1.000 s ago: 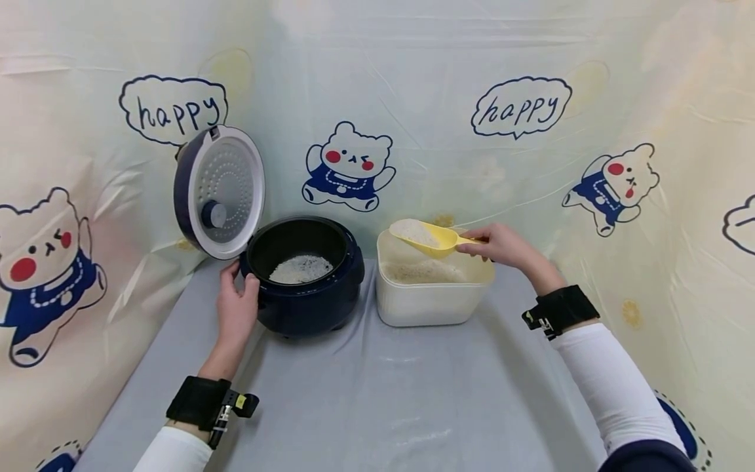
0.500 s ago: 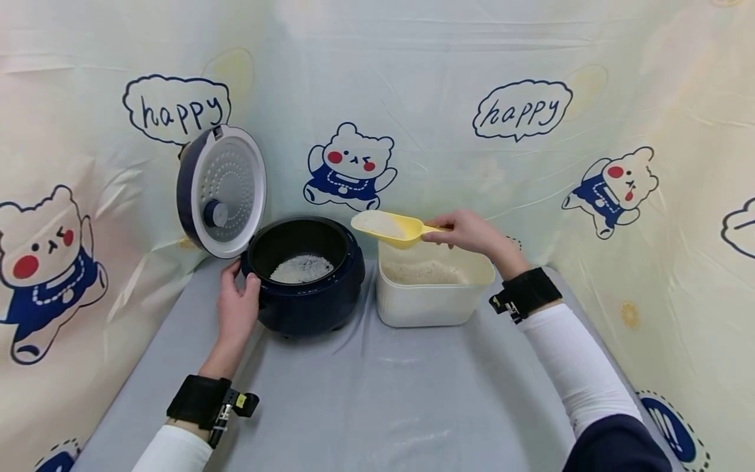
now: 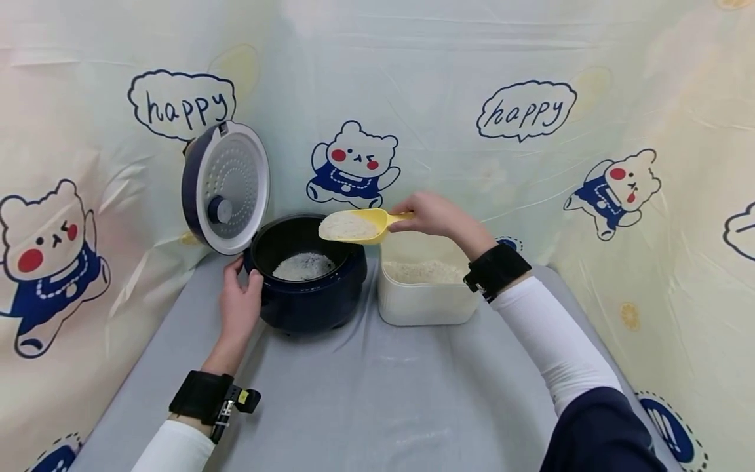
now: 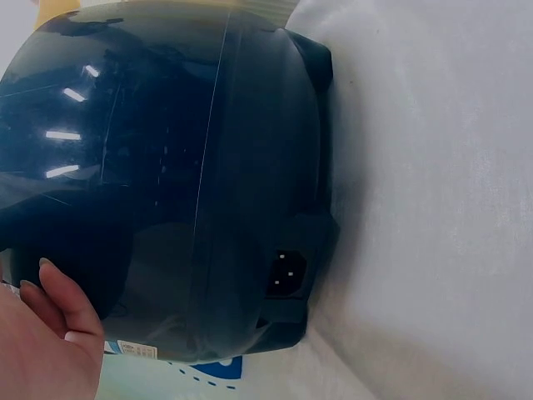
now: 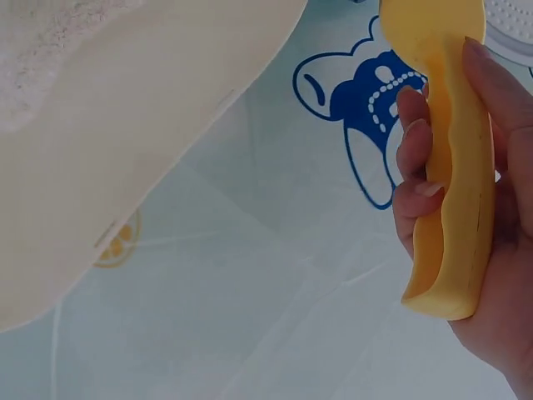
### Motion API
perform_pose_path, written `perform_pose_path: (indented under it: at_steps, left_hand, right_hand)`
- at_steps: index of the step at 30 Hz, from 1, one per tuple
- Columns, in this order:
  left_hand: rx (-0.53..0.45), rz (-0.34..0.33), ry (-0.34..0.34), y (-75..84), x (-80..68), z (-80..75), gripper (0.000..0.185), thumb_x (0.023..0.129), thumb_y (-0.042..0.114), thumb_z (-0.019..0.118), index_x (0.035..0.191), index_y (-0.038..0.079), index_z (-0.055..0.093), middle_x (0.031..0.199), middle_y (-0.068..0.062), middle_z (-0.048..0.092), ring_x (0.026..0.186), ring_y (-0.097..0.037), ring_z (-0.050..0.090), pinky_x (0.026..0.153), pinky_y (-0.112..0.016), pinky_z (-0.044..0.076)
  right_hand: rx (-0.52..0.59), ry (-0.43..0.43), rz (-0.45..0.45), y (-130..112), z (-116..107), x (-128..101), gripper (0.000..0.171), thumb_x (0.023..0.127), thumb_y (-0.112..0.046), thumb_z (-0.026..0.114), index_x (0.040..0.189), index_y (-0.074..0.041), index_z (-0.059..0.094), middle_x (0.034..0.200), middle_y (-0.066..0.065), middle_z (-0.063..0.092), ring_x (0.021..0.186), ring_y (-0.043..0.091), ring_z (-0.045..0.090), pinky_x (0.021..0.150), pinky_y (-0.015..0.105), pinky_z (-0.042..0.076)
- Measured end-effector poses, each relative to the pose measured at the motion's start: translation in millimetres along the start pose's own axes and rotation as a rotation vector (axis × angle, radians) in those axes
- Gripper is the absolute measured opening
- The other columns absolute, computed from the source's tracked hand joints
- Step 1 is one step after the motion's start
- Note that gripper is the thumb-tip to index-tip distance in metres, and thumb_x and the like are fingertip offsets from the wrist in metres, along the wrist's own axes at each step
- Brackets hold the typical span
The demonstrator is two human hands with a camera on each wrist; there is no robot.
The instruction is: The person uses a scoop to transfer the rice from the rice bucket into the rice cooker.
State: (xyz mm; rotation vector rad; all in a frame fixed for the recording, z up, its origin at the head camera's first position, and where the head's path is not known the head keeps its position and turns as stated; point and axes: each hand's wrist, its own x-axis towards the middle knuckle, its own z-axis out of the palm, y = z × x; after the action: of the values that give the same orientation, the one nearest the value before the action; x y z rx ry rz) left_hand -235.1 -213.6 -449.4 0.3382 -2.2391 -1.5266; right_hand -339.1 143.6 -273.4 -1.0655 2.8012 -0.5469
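Yellow plastic scoop [image 3: 354, 227], heaped with white rice, held level in the air over the right rim of the rice cooker [image 3: 307, 288], bowl end pointing left. Handle runs right into the right hand [image 3: 433, 215]; in the right wrist view the fingers [image 5: 416, 167] curl round the handle and the thumb lies along its other side, firm grip. Scoop handle is a hollow, ridged channel.

Rice cooker: dark navy, glossy, round, on the grey worktop [image 3: 377, 393]. Black inner pot with a shallow layer of rice [image 3: 303, 265] at the bottom. Lid [image 3: 227, 187] is hinged open, standing upright at back left, pale perforated inner plate facing right. Left hand [image 3: 238, 308] rests on the cooker's left side, fingers lightly wrapped on the wall, thumb at the rim; the left wrist view shows fingertips [image 4: 67, 308] against the shiny shell and a power socket [image 4: 287, 271] low on the body.

White tub [image 3: 425, 295] stands just beside the cooker on its right, partly filled with rice, under the right wrist. Black bands on both wrists, white sleeves. Bear-print "happy" sheet [image 3: 354, 164] hangs behind and at both sides. Nothing lies between scoop and pot.
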Motion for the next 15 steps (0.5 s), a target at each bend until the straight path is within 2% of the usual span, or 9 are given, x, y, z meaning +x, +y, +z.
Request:
perform_pose_path:
  at_steps: [5,8,12,15]
  left_hand:
    - [0.000,0.007,-0.004,1.8,0.4,3.4,0.056,0.106,0.033,0.041,0.157,0.010,0.040,0.118,-0.018,0.056,0.082,-0.023,0.045,0.080,-0.037,0.036]
    - [-0.003,-0.002,-0.007,0.8,-0.9,2.3,0.056,0.106,0.032,0.041,0.157,0.011,0.040,0.113,-0.017,0.055,0.076,-0.018,0.044,0.077,-0.036,0.035]
    - [-0.002,-0.001,0.006,-0.5,-1.6,0.4,0.055,0.105,0.031,0.041,0.157,0.010,0.041,0.126,-0.016,0.055,0.075,-0.013,0.043,0.077,-0.034,0.035]
    - [0.000,0.004,0.013,-0.2,-0.3,1.2,0.056,0.105,0.032,0.042,0.157,0.011,0.041,0.126,-0.016,0.055,0.076,-0.012,0.043,0.078,-0.034,0.035]
  right_hand:
    - [-0.125,-0.014,0.039,-12,-5,7,0.035,0.096,-0.033,0.077,0.123,-0.011,0.078,0.111,0.005,0.078,0.091,0.022,0.064,0.086,0.036,0.054]
    - [-0.203,-0.024,0.059,-19,-5,10,0.037,0.095,-0.036,0.077,0.124,-0.012,0.078,0.113,0.004,0.077,0.092,0.022,0.064,0.087,0.036,0.054]
    - [-0.277,-0.013,0.050,-25,-4,16,0.040,0.095,-0.037,0.077,0.126,-0.013,0.077,0.113,0.004,0.077,0.092,0.022,0.062,0.084,0.033,0.053]
    - [-0.306,0.017,0.043,-29,-6,19,0.040,0.094,-0.036,0.079,0.126,-0.013,0.077,0.111,0.005,0.076,0.090,0.023,0.060,0.080,0.032,0.052]
